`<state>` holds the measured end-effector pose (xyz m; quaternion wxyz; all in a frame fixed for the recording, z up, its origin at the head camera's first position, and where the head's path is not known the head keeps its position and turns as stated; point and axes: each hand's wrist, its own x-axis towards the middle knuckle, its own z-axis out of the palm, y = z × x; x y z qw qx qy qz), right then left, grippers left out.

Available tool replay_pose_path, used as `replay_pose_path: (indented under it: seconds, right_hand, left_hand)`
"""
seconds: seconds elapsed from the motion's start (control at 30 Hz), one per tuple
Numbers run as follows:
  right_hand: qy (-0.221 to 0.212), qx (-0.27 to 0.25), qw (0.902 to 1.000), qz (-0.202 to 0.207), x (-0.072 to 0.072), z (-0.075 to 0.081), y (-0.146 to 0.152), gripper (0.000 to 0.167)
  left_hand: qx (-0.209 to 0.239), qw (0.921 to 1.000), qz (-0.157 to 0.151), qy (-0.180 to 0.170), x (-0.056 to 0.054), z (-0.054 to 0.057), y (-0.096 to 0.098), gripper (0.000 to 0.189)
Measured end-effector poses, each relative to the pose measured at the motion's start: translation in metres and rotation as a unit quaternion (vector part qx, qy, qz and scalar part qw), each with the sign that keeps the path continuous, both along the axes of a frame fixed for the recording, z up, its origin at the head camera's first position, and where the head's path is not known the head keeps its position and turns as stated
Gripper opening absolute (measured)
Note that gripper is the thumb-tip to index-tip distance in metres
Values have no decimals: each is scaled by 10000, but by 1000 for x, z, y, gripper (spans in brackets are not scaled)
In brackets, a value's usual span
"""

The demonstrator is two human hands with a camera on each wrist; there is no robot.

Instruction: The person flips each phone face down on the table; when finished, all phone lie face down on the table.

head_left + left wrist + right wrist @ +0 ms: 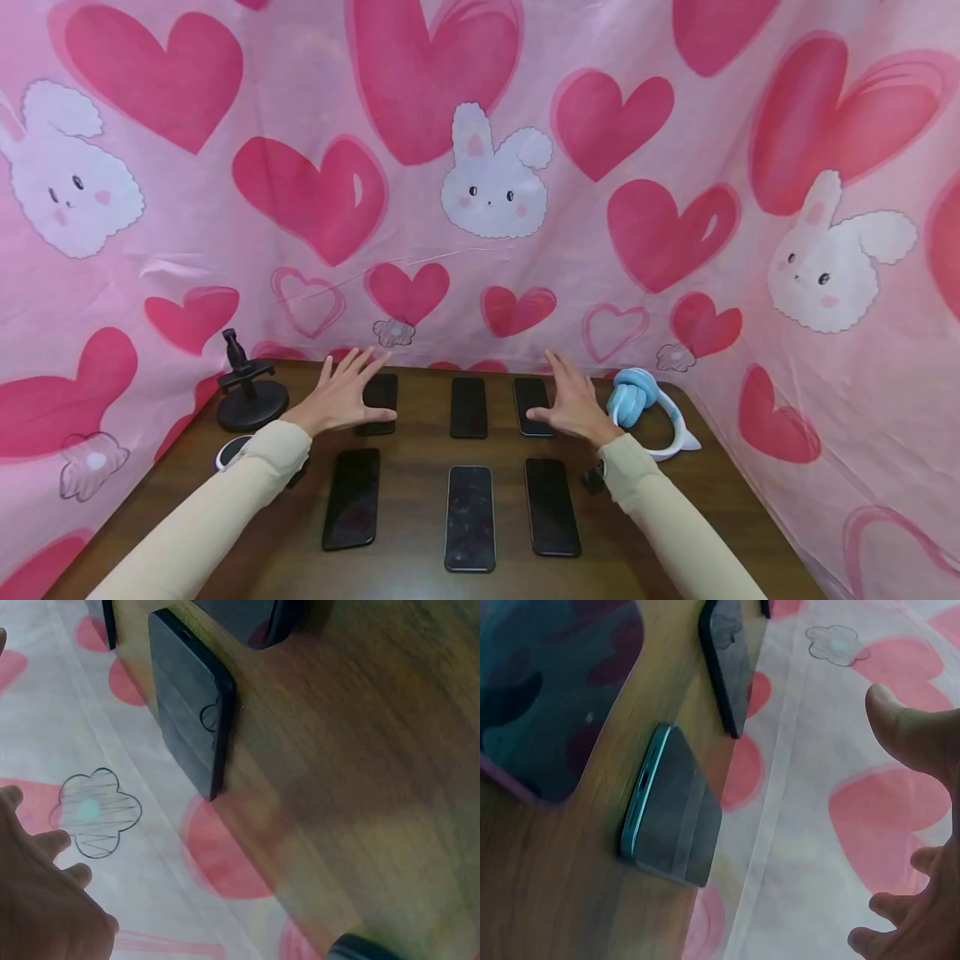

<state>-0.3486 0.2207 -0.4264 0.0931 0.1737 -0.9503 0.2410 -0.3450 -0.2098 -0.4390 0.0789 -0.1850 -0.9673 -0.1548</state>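
Two rows of three smartphones lie flat with dark screens up. My left hand (337, 400), fingers spread, hovers at the back left phone (385, 396) and overlaps it in the head view. Likewise spread, my right hand (573, 404) is over the back right phone (530, 393), which has a metallic edge (641, 802). Between them lies the back middle phone (468, 408). Nearer to me are the front left phone (351, 500), the silver-edged front middle phone (470, 518) and the front right phone (552, 507). Neither hand holds anything.
Light blue and white cat-ear headphones (636, 396) lie at the back right of the brown wooden table (420, 458). A black stand (251, 404) is at the back left, with a round white-rimmed object (231, 452) partly behind my left sleeve. Pink heart-and-bunny cloth (480, 275) surrounds the table.
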Motion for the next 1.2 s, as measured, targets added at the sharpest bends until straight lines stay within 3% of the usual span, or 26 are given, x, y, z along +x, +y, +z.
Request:
replay_pose_path:
  seconds: [0.13, 0.3, 0.7, 1.0, 1.2]
  right_hand:
    - [-274, -401, 9988, -43, -5, -1, -9, 116]
    - [-785, -1429, 9866, 18, -7, 6, -28, 117]
    - [-798, -2280, 9699, 313, -19, 6, -71, 112]
    - [-1340, -3337, 9321, 444, -33, 5, -96, 106]
    - [-1528, -3761, 9102, 824, -40, 10, -120, 101]
  left_hand:
    - [350, 9993, -5, -136, -3, -3, -3, 110]
    - [1010, 9939, -33, -441, -11, -1, -10, 116]
    - [2350, 9645, 147, -1194, -11, 0, -20, 115]
    - [3149, 9340, 48, -1686, -9, 2, -24, 109]
    - [4050, 8970, -469, -1709, -11, 2, -26, 99]
